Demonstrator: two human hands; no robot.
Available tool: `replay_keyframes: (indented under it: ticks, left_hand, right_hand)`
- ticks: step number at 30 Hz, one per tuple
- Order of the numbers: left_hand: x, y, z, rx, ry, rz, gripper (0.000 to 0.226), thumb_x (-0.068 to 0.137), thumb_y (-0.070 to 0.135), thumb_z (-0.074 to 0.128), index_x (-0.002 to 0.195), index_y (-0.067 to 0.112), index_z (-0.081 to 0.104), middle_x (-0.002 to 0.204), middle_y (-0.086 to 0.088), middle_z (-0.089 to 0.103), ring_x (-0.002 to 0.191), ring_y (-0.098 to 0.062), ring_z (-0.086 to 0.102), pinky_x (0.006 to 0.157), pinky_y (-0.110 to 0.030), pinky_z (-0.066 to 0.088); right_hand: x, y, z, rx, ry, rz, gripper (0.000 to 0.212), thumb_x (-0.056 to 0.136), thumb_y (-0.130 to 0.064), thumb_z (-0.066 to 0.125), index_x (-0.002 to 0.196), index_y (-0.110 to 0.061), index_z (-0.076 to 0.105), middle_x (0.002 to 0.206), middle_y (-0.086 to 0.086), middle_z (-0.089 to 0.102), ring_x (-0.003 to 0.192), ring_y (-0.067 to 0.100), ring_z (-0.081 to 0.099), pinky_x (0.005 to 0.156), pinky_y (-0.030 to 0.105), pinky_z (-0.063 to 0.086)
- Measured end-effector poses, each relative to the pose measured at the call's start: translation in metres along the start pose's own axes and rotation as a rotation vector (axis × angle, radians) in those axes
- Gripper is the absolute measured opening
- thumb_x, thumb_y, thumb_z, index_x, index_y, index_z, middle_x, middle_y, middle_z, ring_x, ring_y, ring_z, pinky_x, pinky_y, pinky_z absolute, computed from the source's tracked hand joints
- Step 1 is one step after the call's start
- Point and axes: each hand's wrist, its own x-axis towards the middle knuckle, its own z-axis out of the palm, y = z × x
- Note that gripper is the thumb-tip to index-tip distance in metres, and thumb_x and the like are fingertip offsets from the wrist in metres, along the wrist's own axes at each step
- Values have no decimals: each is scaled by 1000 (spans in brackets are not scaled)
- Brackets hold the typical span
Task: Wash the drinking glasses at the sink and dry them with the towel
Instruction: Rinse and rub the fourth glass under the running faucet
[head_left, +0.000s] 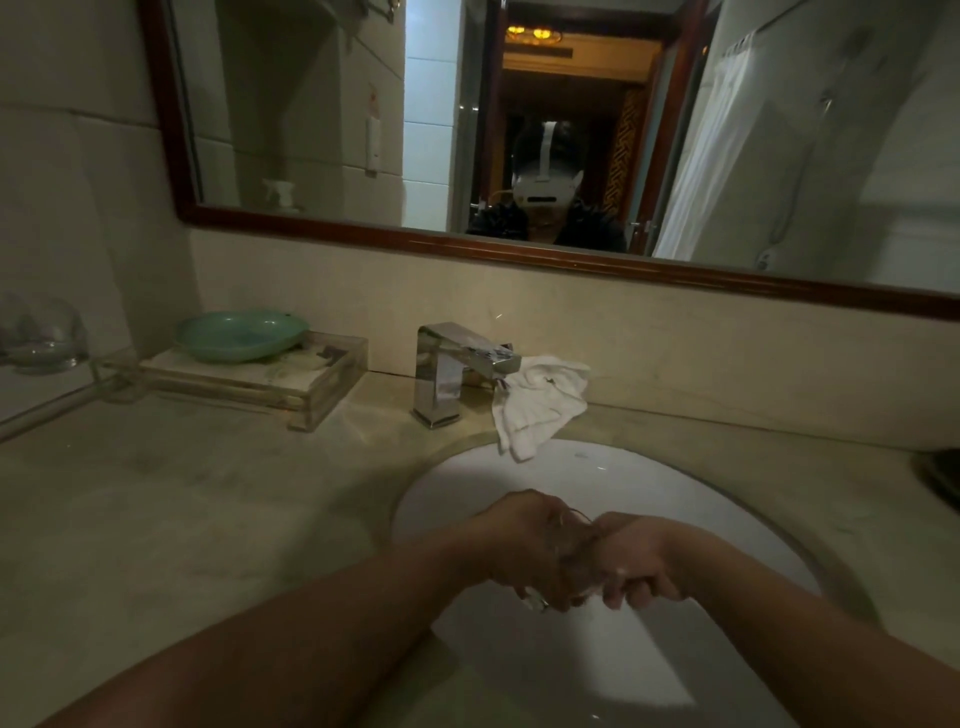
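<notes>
We see little of the clear drinking glass (574, 545): the left hand (519, 551) and right hand (641, 569) curl round it over the white oval sink basin (649, 483), and what shows is blurred. Our forearms cover the basin's near rim. A second clear glass (44, 338) at far left is hazy and cut by the frame edge. A dark rounded object (943, 480) at right is cropped beyond telling. The square chrome tap (447, 374) hides part of the crumpled white towel (543, 405). The clear plastic tray (322, 400) holds small items too dim to name.
</notes>
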Motion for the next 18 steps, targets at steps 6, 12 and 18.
replay_keyframes:
  ticks: [6, 12, 18]
  left_hand:
    - [-2, 2, 4, 27, 24, 0, 65, 67, 21, 95, 124, 19, 64, 118, 0, 68, 105, -20, 65, 91, -38, 58]
    - [-2, 1, 0, -123, -19, -2, 45, 69, 15, 94, 108, 16, 71, 100, 3, 73, 91, -13, 69, 74, -26, 58]
    - [-2, 1, 1, -189, -9, 22, 52, 60, 15, 98, 106, 20, 74, 102, 0, 77, 96, -20, 74, 85, -44, 64]
  right_hand:
    - [-8, 1, 13, 49, 133, -53, 15, 91, -10, 61, 83, -4, 71, 72, 8, 72, 42, 9, 38, 42, 21, 21]
    - [-9, 14, 6, 322, 19, -66, 23, 101, -9, 47, 87, -2, 64, 72, 12, 69, 41, 10, 36, 40, 18, 16]
    - [-2, 17, 10, 137, 103, -114, 20, 78, 2, 68, 75, -17, 69, 57, 2, 61, 43, 9, 41, 42, 18, 27]
